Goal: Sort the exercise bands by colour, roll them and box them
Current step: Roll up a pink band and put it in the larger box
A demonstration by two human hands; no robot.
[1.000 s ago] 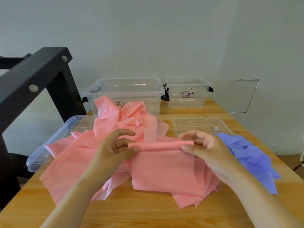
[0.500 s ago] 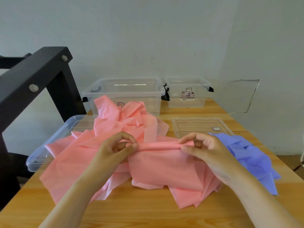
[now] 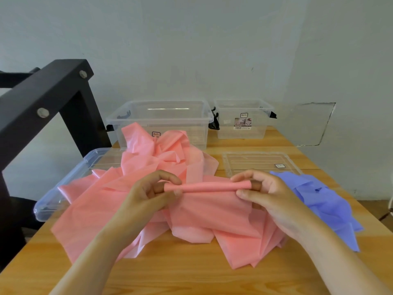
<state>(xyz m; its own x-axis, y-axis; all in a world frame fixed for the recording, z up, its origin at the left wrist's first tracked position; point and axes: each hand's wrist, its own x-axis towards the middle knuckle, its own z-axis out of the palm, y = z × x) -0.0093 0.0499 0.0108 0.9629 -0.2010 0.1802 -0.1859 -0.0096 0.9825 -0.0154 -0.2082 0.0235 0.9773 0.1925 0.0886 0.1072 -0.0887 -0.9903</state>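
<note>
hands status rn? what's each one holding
Left hand: closed, grip pinching the left end of the pink band's rolled edge.
Right hand: closed, grip pinching the right end of the same roll.

We see a heap of pink bands [image 3: 119, 201], plain salmon, and the thin roll [image 3: 206, 186] above it is the same pink. The blue bands [image 3: 325, 201] are plain periwinkle. The large box [image 3: 136, 124] and the small box [image 3: 225, 133] are clear plastic with black latches [image 3: 214, 122]. The table [image 3: 191, 273] is honey-yellow wood with faint grain, the frame [image 3: 49, 92] is matt black with silver bolts [image 3: 43, 112], and the wall [image 3: 212, 50] is pale grey.
</note>
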